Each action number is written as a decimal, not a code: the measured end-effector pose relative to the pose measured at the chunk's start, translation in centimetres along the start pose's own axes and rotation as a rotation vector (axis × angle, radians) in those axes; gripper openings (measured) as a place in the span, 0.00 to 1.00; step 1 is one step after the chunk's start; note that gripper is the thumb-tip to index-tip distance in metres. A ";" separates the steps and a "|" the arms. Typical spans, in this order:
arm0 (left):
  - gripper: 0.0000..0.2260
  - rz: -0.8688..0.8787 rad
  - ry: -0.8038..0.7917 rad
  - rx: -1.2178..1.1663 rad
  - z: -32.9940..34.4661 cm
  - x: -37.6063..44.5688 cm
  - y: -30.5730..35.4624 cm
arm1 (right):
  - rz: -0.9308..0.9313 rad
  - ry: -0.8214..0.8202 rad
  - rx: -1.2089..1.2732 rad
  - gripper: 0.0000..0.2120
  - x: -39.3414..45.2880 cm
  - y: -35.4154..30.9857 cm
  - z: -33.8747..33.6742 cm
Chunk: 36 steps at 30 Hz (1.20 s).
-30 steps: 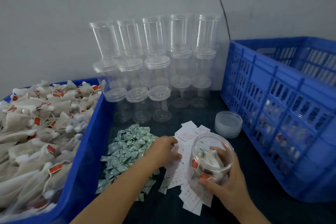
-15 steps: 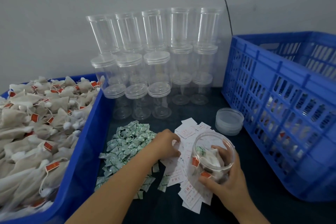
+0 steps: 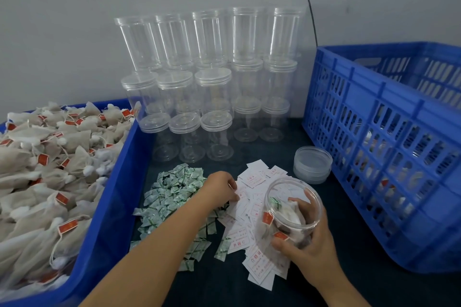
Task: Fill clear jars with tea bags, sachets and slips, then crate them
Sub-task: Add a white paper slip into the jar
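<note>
My right hand (image 3: 310, 244) grips an open clear jar (image 3: 293, 209), tilted toward me, with tea bags and a green sachet inside. My left hand (image 3: 220, 188) reaches across the green sachets (image 3: 174, 189) and its curled fingertips touch the white paper slips (image 3: 252, 179) spread on the dark table; whether a slip is pinched is hidden. A blue bin (image 3: 109, 207) on the left is heaped with tea bags (image 3: 45, 164) with red tags. The blue slatted crate (image 3: 389, 152) on the right holds filled jars, seen through its slats.
Several empty clear jars (image 3: 212, 87), some lidded, stand stacked against the grey wall at the back. A small stack of clear lids (image 3: 313, 167) sits beside the crate. A black cable (image 3: 308, 0) runs down the wall.
My left hand has stayed over the slips, fingers shifting slightly. The right hand keeps hold of the jar in the same place. The view tipped down a little.
</note>
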<state>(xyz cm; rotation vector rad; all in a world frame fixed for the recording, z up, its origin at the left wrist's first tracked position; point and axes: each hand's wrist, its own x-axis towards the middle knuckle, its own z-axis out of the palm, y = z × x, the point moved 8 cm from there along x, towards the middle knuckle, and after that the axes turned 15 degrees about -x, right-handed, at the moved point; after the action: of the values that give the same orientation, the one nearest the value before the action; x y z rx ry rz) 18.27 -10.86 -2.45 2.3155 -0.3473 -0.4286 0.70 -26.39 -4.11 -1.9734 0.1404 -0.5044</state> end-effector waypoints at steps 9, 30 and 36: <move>0.08 0.040 -0.003 0.066 -0.4 0.1 0.2 | -0.008 0.018 -0.002 0.49 0.0 -0.4 -0.1; 0.02 0.261 0.139 0.107 -2.3 -1.4 1.7 | -0.005 0.010 0.010 0.46 -0.1 -0.2 0.1; 0.08 0.306 0.233 -0.051 -5.2 -3.8 3.2 | 0.000 0.009 -0.003 0.46 -0.1 0.1 0.1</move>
<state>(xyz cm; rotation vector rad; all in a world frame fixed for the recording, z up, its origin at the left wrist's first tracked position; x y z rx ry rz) 16.55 -8.38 4.05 2.1860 -0.5568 -0.0166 0.69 -26.32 -4.23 -1.9745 0.1474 -0.5132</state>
